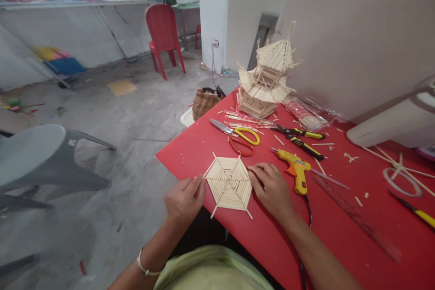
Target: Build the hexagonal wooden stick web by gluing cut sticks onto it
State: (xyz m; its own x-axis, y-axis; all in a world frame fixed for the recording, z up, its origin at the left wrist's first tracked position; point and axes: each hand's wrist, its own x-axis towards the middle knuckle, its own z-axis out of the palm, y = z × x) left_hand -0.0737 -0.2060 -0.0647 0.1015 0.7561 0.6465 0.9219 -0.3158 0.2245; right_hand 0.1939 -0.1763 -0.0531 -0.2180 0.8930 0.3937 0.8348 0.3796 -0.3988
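A six-sided panel of thin wooden sticks [229, 183] is at the near edge of the red table, with spokes poking out past its corners. My left hand [186, 197] pinches the spoke end at its left corner. On the opposite side my right hand [271, 186] has its fingers closed around the right corner, where the spoke tip is hidden. Just right of that hand lies a yellow glue gun [296, 168] with a clear glue stick in its back. Scissors [236, 135] with yellow and red handles lie beyond the panel.
A pagoda-like stick model [265, 81] stands at the table's far corner. Near it are bagged sticks [306, 111] and black-yellow cutters [301, 138]. Rightward lie a long dark strip [356, 217], a tape ring [402, 182] and a white cylinder [384, 122]. A grey stool [37, 154] stands left.
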